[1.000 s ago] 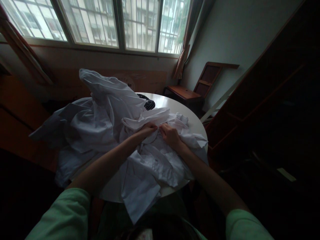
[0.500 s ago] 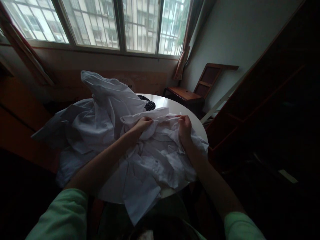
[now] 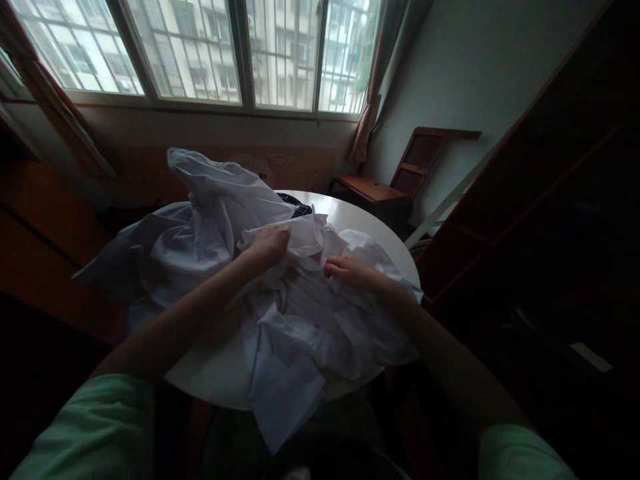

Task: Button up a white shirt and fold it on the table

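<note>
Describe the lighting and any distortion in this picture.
Head view: daylight comes only from the barred window, which is blown out; the right side and bottom corners sink into near black; the crumpled white cloth garment and the round white table catch soft light; straight lines bow toward the edges, as with a wide lens.

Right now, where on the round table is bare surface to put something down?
Two bare patches: the far right arc of the round table, beyond the right hand, and the near left edge under the left forearm. The white garment under both hands and the white heap beside the left hand crowd the remainder.
</note>
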`<state>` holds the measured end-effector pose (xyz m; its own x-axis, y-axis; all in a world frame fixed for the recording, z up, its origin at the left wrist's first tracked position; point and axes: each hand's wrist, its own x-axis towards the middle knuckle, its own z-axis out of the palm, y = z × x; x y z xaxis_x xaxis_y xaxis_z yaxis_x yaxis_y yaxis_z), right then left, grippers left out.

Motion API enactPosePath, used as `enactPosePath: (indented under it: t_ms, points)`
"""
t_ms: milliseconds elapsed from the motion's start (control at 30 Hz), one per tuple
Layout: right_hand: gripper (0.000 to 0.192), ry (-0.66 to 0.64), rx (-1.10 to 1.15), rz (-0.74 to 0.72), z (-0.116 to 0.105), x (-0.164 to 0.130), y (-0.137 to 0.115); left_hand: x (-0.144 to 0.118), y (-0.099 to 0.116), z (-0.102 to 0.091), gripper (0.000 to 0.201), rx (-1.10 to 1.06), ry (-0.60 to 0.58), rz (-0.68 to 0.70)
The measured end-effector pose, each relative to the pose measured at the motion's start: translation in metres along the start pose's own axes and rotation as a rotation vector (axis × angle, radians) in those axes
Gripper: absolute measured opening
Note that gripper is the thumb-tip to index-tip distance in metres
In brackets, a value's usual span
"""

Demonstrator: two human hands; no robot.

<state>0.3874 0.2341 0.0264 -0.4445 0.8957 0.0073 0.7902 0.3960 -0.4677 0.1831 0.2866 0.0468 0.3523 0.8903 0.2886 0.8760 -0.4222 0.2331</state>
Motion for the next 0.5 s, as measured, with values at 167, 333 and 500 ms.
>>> enactPosePath:
  t_ms: [167, 333, 500]
  points:
    - [0.023, 0.258, -0.135, 0.146, 0.006, 0.012, 0.017, -0.007, 0.063, 0.004, 0.021, 0.159, 0.048, 0.421]
    - [0.029, 0.363, -0.410, 0.107, 0.009, 0.005, 0.040, 0.007, 0.088, 0.047, 0.016, 0.028, -0.205, 0.563]
    - [0.037, 0.207, -0.664, 0.469, 0.000, -0.006, 0.055, 0.018, 0.067, 0.068, 0.028, 0.011, -0.185, 0.249]
